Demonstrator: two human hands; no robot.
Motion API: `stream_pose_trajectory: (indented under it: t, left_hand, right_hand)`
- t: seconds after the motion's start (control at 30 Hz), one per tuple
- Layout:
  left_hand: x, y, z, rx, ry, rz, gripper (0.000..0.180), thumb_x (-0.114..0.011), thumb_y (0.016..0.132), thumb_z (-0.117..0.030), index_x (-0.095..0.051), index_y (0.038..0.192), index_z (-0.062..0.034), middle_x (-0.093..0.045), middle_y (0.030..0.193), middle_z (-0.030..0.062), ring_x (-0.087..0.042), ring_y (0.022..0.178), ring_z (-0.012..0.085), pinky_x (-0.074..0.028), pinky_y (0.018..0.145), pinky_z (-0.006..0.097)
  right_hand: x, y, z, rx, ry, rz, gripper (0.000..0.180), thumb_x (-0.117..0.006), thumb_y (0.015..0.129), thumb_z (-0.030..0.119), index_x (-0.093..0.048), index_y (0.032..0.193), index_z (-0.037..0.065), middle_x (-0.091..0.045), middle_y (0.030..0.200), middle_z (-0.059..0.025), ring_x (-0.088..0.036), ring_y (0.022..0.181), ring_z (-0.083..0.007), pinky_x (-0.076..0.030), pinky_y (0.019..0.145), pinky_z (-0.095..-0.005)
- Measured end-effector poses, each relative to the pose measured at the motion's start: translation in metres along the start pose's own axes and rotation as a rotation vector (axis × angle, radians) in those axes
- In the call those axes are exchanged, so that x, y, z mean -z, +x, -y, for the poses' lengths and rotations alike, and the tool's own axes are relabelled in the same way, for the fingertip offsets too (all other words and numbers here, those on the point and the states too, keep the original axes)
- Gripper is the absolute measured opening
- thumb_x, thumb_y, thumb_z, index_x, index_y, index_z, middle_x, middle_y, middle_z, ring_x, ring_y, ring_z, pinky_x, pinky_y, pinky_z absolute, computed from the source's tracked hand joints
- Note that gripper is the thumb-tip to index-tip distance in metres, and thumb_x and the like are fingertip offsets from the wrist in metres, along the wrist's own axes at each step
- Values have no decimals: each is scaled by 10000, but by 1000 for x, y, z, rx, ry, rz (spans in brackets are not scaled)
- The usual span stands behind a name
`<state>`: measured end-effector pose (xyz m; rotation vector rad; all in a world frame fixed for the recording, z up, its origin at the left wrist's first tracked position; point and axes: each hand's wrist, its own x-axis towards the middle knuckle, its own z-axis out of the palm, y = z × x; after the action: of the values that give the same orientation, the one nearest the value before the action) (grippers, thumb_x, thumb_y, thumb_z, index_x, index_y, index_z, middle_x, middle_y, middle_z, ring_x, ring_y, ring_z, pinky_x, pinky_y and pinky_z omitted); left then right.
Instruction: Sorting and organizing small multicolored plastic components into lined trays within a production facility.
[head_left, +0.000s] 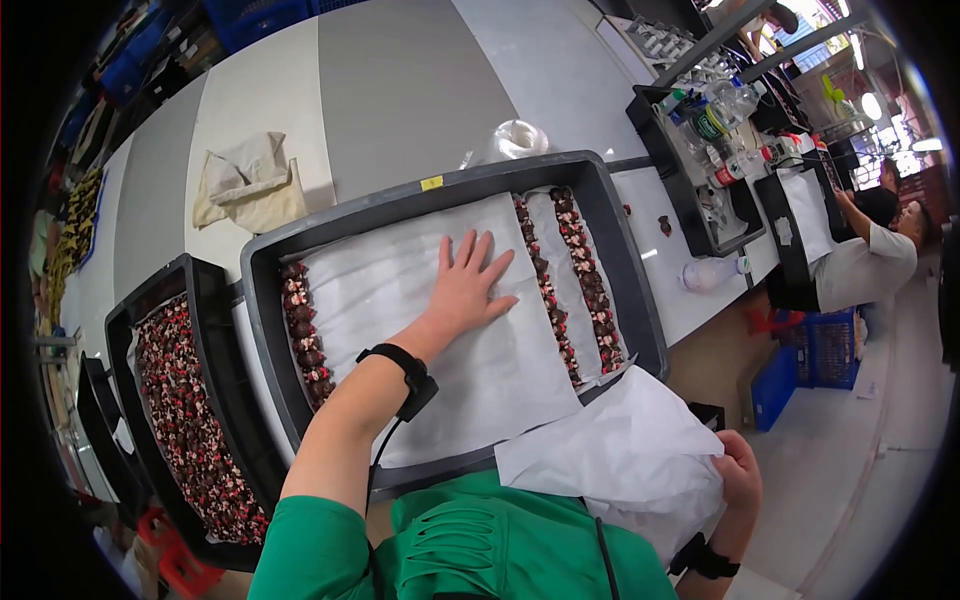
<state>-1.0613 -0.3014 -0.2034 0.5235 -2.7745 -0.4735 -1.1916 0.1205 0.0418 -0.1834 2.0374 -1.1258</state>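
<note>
Bright overall, round lamp (pixel 872 106) blown out upper rt, fisheye edges bent & dark w/ vignetting.

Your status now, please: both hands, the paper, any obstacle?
Left hand open, palm down on flat white paper in grey tray. Right hand gripping loose sheet. Loose sheet covering part of tray's near right rim.

The left hand (pixel 466 288) lies flat mid-frame (palm down, spread wide); the right hand (pixel 740 468), lower right, is pinched closed.
</note>
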Motion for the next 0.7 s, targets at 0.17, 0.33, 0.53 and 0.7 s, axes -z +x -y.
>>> stream_pose_trajectory:
  t: [0.17, 0.33, 0.53, 0.7]
  left_hand:
    - [-2, 0, -8, -10, -16, -42, 713, -599, 800, -592, -462, 1390, -217, -353, 1472, 162, -260, 1390, 385, -144, 1099, 642]
    - [-13, -7, -26, -75, -24, 4, 679, -565, 825, -592, -478, 1372, -198, -374, 1457, 154, -269, 1386, 380, -161, 1094, 642]
    - [0, -12, -31, -33, -42, 9, 683, -567, 835, -588, -464, 1385, -197, -383, 1442, 171, -276, 1379, 386, -168, 1097, 635]
    - [88, -21, -68, 102, -1158, 164, 683, -456, 969, -494, -311, 1462, -43, -343, 1461, 225, -294, 1388, 362, -238, 1136, 443]
  right_hand:
    - [-10, 6, 7, 45, 113, -30, 213, -531, 787, -11, -629, 975, 10, -645, 937, -13, -577, 864, -94, -453, 811, -235]
    - [-10, 24, 20, 107, 48, 13, 195, -517, 814, -26, -627, 973, 3, -647, 933, -16, -584, 865, -100, -455, 803, -233]
    - [-20, 42, 44, 150, -119, 105, 188, -510, 843, -20, -626, 989, -4, -645, 947, -20, -588, 864, -100, -459, 802, -227]
    - [-47, 86, 82, 169, -298, 283, 218, -507, 869, -36, -621, 1048, 11, -647, 985, -24, -590, 897, -87, -465, 811, -221]
